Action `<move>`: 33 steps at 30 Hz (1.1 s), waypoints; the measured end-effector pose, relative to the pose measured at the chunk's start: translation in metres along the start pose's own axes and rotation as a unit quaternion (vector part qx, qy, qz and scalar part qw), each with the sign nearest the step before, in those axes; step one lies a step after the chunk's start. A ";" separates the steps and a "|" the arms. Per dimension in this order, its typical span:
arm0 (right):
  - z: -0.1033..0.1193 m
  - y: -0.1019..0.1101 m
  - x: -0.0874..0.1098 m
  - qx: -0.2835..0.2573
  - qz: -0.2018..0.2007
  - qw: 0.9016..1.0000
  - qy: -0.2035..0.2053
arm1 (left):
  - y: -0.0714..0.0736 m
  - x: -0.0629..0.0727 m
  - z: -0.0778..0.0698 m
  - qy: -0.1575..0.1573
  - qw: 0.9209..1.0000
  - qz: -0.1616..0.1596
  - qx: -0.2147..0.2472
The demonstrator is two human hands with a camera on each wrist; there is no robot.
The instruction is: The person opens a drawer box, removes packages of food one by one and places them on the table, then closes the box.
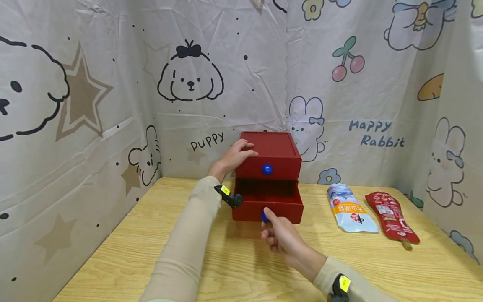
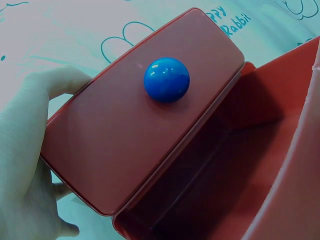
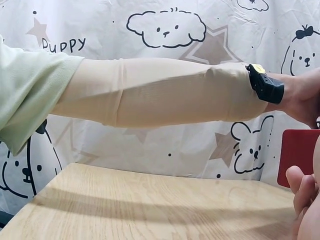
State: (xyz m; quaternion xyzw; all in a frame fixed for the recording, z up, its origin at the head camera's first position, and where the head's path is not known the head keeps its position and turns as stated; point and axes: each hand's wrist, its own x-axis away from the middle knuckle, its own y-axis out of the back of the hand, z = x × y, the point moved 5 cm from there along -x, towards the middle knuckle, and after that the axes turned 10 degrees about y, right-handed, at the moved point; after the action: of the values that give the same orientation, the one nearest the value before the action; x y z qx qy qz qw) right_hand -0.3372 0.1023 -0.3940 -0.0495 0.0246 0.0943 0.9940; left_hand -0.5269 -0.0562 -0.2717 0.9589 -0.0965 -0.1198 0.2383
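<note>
A small red two-drawer cabinet (image 1: 269,144) stands at the back of the table, with a round blue knob (image 2: 167,80) on its upper drawer. That upper drawer is closed; the lower drawer (image 1: 245,212) is pulled out, and its visible inside is bare. My left hand (image 1: 235,156) holds the cabinet at its upper left edge, some fingers over the top and others down the side. With thumb and fingers, my right hand (image 1: 284,239) pinches the lower drawer's blue knob (image 1: 265,216), mostly hidden behind the thumb. The right wrist view catches only part of that hand.
To the right on the wooden table (image 1: 151,247) lie a white, blue and orange pouch (image 1: 351,209) and a red packet (image 1: 392,216) with a brown tip. A printed curtain (image 1: 234,113) hangs close behind the cabinet and along both sides.
</note>
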 end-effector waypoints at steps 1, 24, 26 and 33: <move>0.000 0.000 -0.001 -0.001 0.002 1.000 0.001 | 0.000 0.001 -0.001 0.001 1.000 0.001 -0.001; 0.000 0.003 -0.018 0.019 -0.005 1.000 0.013 | 0.000 0.004 -0.003 0.001 1.000 0.001 0.004; -0.001 0.004 -0.021 0.018 -0.007 1.000 0.012 | 0.000 0.005 -0.003 0.003 1.000 0.001 0.004; -0.003 0.006 -0.030 0.019 -0.016 1.000 0.011 | -0.001 0.008 -0.006 0.007 1.000 -0.004 -0.005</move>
State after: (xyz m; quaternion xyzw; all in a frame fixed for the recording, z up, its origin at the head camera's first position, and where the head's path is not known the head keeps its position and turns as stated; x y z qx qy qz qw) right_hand -0.3676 0.1020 -0.3955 -0.0316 0.0365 0.0771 0.9959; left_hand -0.5171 -0.0551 -0.2685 0.9588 -0.0908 -0.1145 0.2436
